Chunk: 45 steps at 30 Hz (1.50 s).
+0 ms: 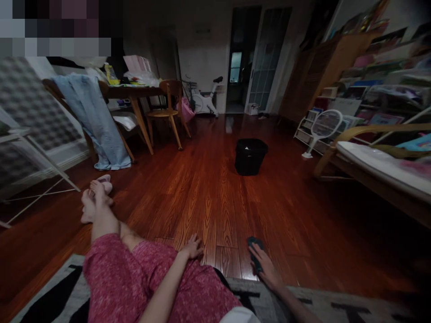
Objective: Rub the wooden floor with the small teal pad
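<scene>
My left hand (193, 247) rests at the edge of my thigh, over the wooden floor, with its fingers loosely spread and nothing in them. My legs, in red patterned shorts (134, 273), stretch out to the left. On the right, my right hand (264, 265) lies over a dark, oblong, rounded thing (253, 246) on the floor by the rug's edge. Its fingers reach along the top of that thing and hide part of it, so I cannot make out its kind. Farther ahead stands a black bin-like container (251, 157), out of reach of both hands.
I sit on a grey and black rug (323, 303). A wooden chair (170, 112) and a table (134, 93) with jeans (96, 116) hanging nearby stand at left. At right are a daybed (384, 163), a white racket-shaped device (326, 124) and crowded shelves.
</scene>
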### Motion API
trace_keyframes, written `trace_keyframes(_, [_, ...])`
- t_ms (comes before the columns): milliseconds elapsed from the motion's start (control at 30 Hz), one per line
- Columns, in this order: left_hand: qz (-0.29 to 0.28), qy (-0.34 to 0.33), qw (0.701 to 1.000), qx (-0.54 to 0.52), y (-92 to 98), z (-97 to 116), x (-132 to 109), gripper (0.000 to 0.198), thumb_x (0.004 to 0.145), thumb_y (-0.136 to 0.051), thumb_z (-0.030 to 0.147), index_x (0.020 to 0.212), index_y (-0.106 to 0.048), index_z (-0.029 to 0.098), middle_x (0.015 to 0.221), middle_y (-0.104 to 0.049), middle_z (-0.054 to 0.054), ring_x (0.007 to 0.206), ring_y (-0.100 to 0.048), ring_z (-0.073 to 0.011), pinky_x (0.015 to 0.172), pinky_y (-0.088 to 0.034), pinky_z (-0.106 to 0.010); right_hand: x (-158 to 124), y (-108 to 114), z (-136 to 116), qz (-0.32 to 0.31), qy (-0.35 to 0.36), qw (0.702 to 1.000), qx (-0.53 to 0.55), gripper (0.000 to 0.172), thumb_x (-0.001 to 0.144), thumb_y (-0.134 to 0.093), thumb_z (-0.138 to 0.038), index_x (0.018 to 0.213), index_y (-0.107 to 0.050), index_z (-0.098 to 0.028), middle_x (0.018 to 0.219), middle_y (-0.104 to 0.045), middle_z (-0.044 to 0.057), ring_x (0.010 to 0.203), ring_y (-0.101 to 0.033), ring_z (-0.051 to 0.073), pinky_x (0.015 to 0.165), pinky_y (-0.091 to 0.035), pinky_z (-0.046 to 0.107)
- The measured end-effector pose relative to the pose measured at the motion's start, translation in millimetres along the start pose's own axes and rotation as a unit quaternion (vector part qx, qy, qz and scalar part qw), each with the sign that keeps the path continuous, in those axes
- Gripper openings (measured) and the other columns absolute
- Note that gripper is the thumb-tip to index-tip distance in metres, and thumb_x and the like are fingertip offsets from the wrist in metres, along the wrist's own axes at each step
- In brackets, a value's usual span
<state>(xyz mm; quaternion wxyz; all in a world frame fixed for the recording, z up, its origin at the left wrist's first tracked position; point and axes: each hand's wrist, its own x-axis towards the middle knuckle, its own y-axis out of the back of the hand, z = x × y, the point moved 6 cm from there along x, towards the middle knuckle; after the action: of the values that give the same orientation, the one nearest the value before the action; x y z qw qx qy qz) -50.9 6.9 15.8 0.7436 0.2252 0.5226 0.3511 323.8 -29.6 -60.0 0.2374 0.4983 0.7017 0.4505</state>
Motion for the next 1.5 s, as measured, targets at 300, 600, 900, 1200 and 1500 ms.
trace_keyframes(300, [-0.002, 0.000, 1.000, 0.011, -0.4, -0.5, 0.4, 0.071, 0.093, -0.046, 0.051, 0.157, -0.030, 0.022, 0.170, -0.007, -0.010, 0.155, -0.005, -0.0278, 0.125, -0.014, -0.046, 40.4, 2.4, 28.9, 0.348, -0.336, 0.874, -0.044, 0.083, 0.086, -0.041, -0.029, 0.161, -0.011, -0.012, 0.168, -0.013, 0.019, 0.155, -0.007, 0.036, 0.118, -0.020, 0.067])
trace_keyframes(600, [0.005, -0.001, 1.000, 0.004, -2.2, -1.9, 5.4, 0.072, 0.092, -0.047, 0.048, 0.157, -0.030, 0.018, 0.169, -0.007, -0.011, 0.155, -0.006, -0.0291, 0.126, -0.015, -0.045, 101.1, -93.2, -123.9, -0.031, -0.011, 0.999, 0.009, 0.089, 0.078, -0.049, -0.018, 0.161, -0.017, -0.025, 0.169, -0.014, 0.004, 0.155, -0.009, 0.024, 0.125, -0.016, 0.053])
trace_keyframes(900, [-0.001, -0.006, 1.000, -0.004, -0.3, -0.7, -0.9, 0.073, 0.092, -0.046, 0.051, 0.157, -0.030, 0.020, 0.170, -0.006, -0.009, 0.155, -0.005, -0.0287, 0.126, -0.014, -0.045, 7.5, -22.0, -25.3, -0.041, 0.021, 0.999, 0.004, 0.064, 0.092, -0.040, -0.032, 0.155, -0.037, -0.028, 0.165, -0.030, 0.005, 0.152, -0.024, 0.024, 0.123, -0.025, 0.049])
trace_keyframes(1200, [0.003, -0.012, 1.000, 0.009, -0.3, 0.0, 0.7, 0.074, 0.092, -0.045, 0.051, 0.155, -0.033, 0.015, 0.169, -0.009, -0.014, 0.155, -0.006, -0.0285, 0.125, -0.015, -0.043, 38.8, 16.2, 62.4, 0.278, -0.339, 0.894, -0.096, 0.072, 0.089, -0.035, -0.032, 0.153, -0.032, 0.002, 0.162, -0.027, 0.027, 0.153, -0.016, 0.037, 0.119, -0.025, 0.059])
trace_keyframes(1500, [0.007, -0.003, 1.000, 0.011, -3.3, -4.4, 9.0, 0.075, 0.092, -0.046, 0.050, 0.156, -0.032, 0.013, 0.169, -0.006, -0.016, 0.155, -0.006, -0.0309, 0.125, -0.014, -0.045, 117.1, -101.1, -114.5, 0.018, -0.015, 0.999, -0.029, 0.086, 0.080, -0.052, -0.018, 0.160, -0.022, -0.025, 0.168, -0.020, 0.006, 0.154, -0.016, 0.026, 0.124, -0.021, 0.052])
